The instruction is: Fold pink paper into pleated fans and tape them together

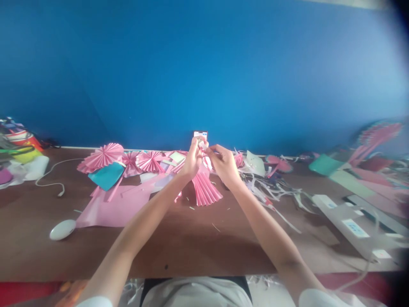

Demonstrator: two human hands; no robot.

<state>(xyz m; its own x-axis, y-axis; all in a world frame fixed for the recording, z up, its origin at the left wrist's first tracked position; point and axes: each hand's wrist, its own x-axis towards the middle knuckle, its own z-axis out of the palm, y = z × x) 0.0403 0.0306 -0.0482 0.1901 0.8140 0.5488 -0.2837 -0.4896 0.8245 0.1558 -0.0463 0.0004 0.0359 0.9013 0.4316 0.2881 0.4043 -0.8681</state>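
Both my hands meet over the middle of the table. My left hand (192, 161) is closed round the narrow top of a pleated pink paper fan (207, 191), whose folds spread out below it. My right hand (224, 164) pinches a small whitish strip (202, 146) at the left fingertips. What kind of strip this is, I cannot make out. Behind the hands a phone (200, 134) stands upright against the blue wall. Several pink paper rosettes (151, 162) lie to the left of the hands.
A pink sheet (111, 209), a teal paper piece (107, 175) and a white mouse (62, 230) lie left. To the right are tangled white paper strips (271, 192), green paper (326, 164) and a white power strip (354, 228) with a cable. The blue wall (204, 72) borders the table.
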